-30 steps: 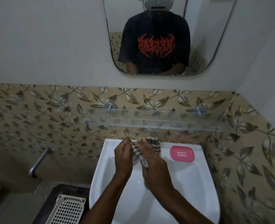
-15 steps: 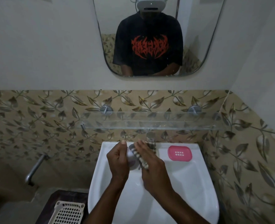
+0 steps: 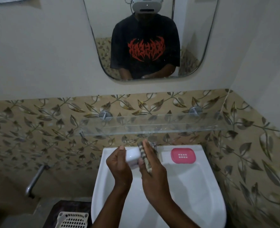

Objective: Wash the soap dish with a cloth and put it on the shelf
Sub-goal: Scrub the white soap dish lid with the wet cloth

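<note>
Left hand (image 3: 119, 163): clamped on the white soap dish (image 3: 132, 156), over the sink (image 3: 206, 191)
Right hand (image 3: 152, 168): flat, pressing the striped cloth (image 3: 145, 159) against the dish's right side

Cloth (image 3: 146, 159) has slid aside, uncovering the white dish (image 3: 133, 155).
</note>
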